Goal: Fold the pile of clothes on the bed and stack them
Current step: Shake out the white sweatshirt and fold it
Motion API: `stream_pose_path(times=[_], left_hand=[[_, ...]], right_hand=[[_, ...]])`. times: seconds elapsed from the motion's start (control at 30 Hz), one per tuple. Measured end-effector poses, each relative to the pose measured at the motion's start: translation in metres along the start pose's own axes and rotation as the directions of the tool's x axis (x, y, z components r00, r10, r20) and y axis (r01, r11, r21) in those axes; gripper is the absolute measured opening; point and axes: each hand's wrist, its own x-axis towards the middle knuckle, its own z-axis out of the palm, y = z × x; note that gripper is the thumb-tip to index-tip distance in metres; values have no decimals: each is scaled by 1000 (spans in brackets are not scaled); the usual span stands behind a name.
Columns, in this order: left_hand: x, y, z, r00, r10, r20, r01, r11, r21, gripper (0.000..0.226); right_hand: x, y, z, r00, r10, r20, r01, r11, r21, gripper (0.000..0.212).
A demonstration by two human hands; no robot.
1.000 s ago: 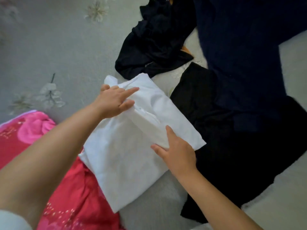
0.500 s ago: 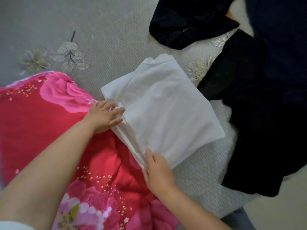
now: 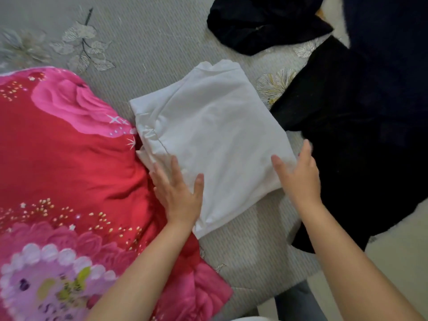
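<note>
A folded white garment (image 3: 213, 135) lies flat on the grey bed in the middle of the view. My left hand (image 3: 177, 188) rests flat on its near left corner with straight, spread fingers. At the garment's right edge, my right hand (image 3: 298, 174) touches the cloth with straight fingers and thumb spread. A crumpled black garment (image 3: 261, 22) lies at the top, and a large black garment (image 3: 361, 140) spreads over the right side.
A red and pink floral quilt (image 3: 69, 181) covers the left side, its edge touching the white garment. The grey bedspread (image 3: 143, 38) with leaf embroidery shows at the top left. The bed's near edge (image 3: 266, 295) runs at the bottom right.
The white garment now lies folded flat. My left hand slid from its left side to the near corner, and my right hand shifted from the near edge to the right edge.
</note>
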Motion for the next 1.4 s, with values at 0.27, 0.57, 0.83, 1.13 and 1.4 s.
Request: stream_pose_path(times=[0.27,0.57,0.83,1.13,1.4], left_hand=[[-17,-13,31,944,-205,257,148,963,225,83],[-16,-15,2,979,-204,26,206,974,-94,84],[16,-10,-8,945,-257,203,315,880,-354,117],[23,-22,-3,960,-113,255,263,676,-688,98],[30,-8,-20,982,-27,185,154,681,-716,87]], right_hand=[[16,18,9,991,-76,113,109,937,-332,96],[35,16,-13,963,-197,184,263,843,-470,97],[89,-48,-21,869,-206,450,278,956,-99,79],[84,-52,-19,838,-249,486,259,965,48,80],[67,-70,-11,840,-312,445,310,948,79,74]])
